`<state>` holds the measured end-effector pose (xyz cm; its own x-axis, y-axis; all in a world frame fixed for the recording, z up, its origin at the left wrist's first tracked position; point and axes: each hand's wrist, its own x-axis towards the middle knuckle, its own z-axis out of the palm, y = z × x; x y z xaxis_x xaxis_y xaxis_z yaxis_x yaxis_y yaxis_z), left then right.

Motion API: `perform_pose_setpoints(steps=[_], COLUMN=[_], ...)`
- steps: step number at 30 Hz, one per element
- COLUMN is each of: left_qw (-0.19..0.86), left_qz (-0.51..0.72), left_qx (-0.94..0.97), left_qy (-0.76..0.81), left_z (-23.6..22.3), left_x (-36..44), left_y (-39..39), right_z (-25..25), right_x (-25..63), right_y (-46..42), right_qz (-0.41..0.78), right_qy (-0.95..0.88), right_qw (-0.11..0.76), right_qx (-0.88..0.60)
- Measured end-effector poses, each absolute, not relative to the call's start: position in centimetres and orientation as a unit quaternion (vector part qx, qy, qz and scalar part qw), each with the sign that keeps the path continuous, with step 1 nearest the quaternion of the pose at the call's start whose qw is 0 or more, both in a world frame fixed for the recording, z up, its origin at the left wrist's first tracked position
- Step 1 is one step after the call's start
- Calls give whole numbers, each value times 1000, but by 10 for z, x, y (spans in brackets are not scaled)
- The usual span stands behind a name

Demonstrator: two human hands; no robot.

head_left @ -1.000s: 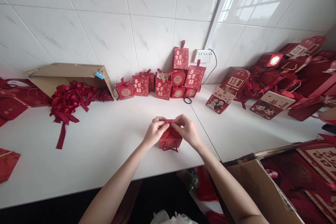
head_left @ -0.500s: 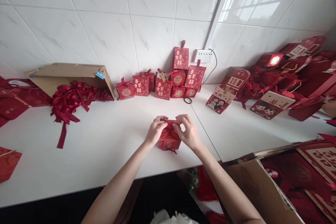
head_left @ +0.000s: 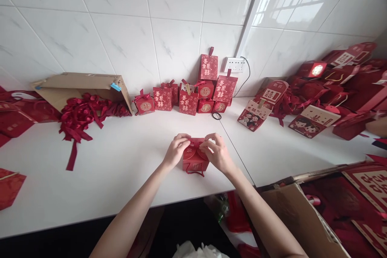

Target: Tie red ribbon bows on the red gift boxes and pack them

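Observation:
A small red gift box (head_left: 195, 161) stands on the white counter (head_left: 121, 169) in front of me. My left hand (head_left: 175, 151) and my right hand (head_left: 217, 153) are both on its top, fingers bent and pinched on the red ribbon (head_left: 196, 142) that crosses the lid. A ribbon end hangs in a loop over the box's front face. The fingertips hide how the ribbon is crossed.
Several finished red boxes (head_left: 193, 92) are stacked against the tiled wall. A tipped cardboard box (head_left: 81, 86) spills red ribbons (head_left: 81, 117) at the left. Flat red cartons (head_left: 326, 88) pile up at the right. An open cardboard box (head_left: 302, 217) sits below the counter edge.
Both hands have shifted slightly on the box top, fingers working the ribbon closer together. The box has stayed in place.

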<state>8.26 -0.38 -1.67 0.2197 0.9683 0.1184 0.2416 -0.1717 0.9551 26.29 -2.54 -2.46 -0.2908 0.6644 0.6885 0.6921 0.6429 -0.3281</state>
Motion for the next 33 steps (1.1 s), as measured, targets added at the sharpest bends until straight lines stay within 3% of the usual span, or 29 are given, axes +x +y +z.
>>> perform_pose_setpoints(steps=[8,22,27,30,33], left_qw=[263,253,196,203,227], left_qz=[392,318,360,366,367], left_qx=[728,761,785,781,771], left_qy=[498,506,464,464,469], left_z=[-14,-8,-21,-26,-27], left_x=[72,74,70,73,76], left_y=[-12,-30,-35,-34,-32], right_z=[-15,-15,-16,-15,-15], right_x=[287,288,277,264,254], right_y=[-30,-38,-49,-49,-45], right_qz=[-87,-116,70,214,286], right_qy=[-832,-857,-786,-682,-624], right_qw=[374,333,372,367,359], right_qx=[-401,-376,-489,-595,-632])
